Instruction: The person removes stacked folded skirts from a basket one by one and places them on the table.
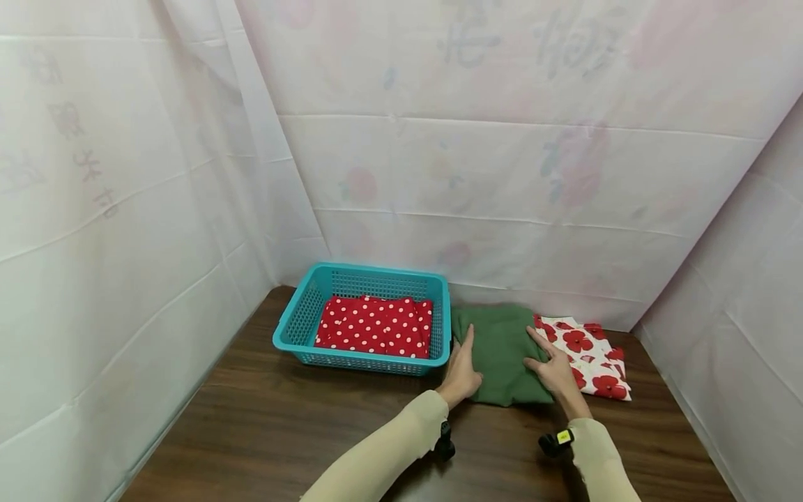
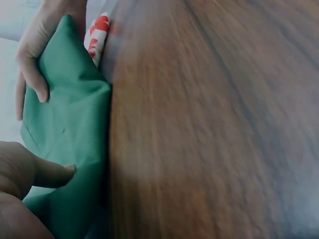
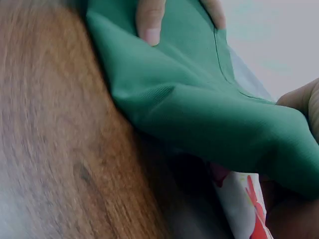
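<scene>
A folded green cloth (image 1: 505,355) lies between both hands, right of the basket. My left hand (image 1: 461,373) holds its left side, thumb on top of the fabric. At the opposite side my right hand (image 1: 557,369) grips the cloth, its thumb also over the top. In the right wrist view the near edge of the green cloth (image 3: 199,119) bulges above a dark shadow on the table. Some fingers are hidden by the fabric. Close beside the right hand is a folded white cloth with red flowers (image 1: 605,362).
A turquoise plastic basket (image 1: 364,359) stands just left of the left hand, with a folded red polka-dot cloth (image 1: 376,328) inside. The brown wooden table (image 1: 282,432) is bordered by pale hanging sheets (image 1: 502,174) at the back and sides.
</scene>
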Motion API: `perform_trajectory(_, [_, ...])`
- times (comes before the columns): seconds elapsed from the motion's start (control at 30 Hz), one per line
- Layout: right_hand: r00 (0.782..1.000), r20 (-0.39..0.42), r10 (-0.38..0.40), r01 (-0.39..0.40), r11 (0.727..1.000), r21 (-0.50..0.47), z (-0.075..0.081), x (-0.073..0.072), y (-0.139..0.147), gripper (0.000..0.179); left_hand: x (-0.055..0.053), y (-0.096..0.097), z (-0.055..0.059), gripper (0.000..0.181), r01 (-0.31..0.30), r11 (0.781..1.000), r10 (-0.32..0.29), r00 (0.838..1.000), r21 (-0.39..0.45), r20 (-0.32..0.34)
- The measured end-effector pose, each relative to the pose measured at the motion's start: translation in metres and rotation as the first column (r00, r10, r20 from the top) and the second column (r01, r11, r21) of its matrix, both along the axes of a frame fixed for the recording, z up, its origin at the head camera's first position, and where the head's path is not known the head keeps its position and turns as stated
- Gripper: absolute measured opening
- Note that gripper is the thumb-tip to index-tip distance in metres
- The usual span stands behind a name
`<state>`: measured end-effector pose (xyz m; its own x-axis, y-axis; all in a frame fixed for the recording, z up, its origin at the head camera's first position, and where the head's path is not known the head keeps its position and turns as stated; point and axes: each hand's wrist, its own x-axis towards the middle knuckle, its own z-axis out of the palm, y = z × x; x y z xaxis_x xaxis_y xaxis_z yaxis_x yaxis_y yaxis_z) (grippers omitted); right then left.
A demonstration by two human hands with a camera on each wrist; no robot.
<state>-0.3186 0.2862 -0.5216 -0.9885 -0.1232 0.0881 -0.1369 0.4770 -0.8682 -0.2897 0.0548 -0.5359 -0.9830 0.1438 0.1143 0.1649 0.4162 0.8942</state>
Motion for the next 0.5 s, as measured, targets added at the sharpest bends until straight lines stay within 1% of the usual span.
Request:
perform_trajectory(0.1, [0.999,0.041,0.022,-0.023,0.999,0.028,-0.005,-0.004,-0.001,0.069,-0.003,-0.003,-0.006,0.098,-0.01,1.0,0.01,0.998,0.0,0.054])
perform_trajectory(0.17, [0.997,0.067,0.026,-0.03,0.998,0.05,-0.008,-0.005,-0.001,0.068,-0.004,-0.005,-0.008,0.094,-0.007,1.0,0.006,0.997,0.004,0.071])
perform_trajectory(0.23, [0.996,0.088,0.024,-0.03,0.997,0.065,-0.011,-0.007,-0.001,0.069,-0.005,-0.006,-0.009,0.091,0.009,1.0,-0.009,0.996,-0.001,0.089])
perform_trajectory(0.37, [0.995,0.094,0.024,-0.031,0.996,0.082,-0.014,-0.011,-0.002,0.07,-0.006,-0.009,-0.008,0.089,0.048,0.999,-0.048,0.996,0.003,0.079])
perform_trajectory(0.5, [0.996,0.072,0.048,-0.057,0.991,0.123,-0.015,-0.014,-0.006,0.069,-0.005,-0.012,-0.008,0.086,0.058,0.998,-0.057,0.997,-0.006,0.054])
